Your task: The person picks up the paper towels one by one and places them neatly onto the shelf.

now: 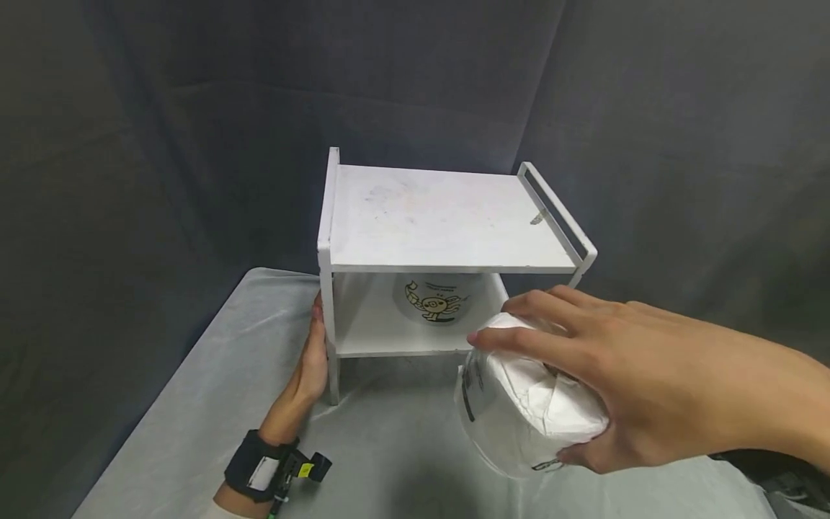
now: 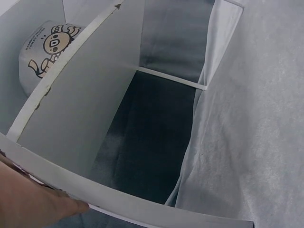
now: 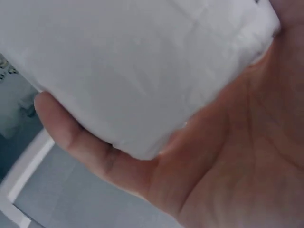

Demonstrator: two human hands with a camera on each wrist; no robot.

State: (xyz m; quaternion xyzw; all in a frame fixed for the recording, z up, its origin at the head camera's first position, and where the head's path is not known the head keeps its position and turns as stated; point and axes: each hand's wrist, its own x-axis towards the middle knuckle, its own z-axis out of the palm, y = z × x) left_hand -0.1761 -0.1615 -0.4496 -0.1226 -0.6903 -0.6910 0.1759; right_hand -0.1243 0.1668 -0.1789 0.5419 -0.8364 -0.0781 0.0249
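My right hand (image 1: 622,382) grips a white wrapped toilet paper roll (image 1: 502,414) from one end, fingers spread over its crumpled wrapper. It tilts in front of the shelf's right side. The right wrist view shows the wrapper (image 3: 123,71) against the palm and one finger. A small white two-tier shelf (image 1: 447,223) stands on the table; my left hand (image 1: 313,364) rests along its left side panel, fingers extended and partly hidden by it. Inside, on the lower board (image 1: 389,344), another wrapped roll (image 1: 436,301) shows a printed cartoon figure, also seen as a roll (image 2: 35,78) in the left wrist view.
The shelf's top board (image 1: 428,238) has low side rails, including the right rail (image 1: 559,209). A pale cloth covers the table (image 1: 194,432). Dark grey curtains (image 1: 415,79) hang behind. The left wrist wears a black strap with a small camera (image 1: 318,467).
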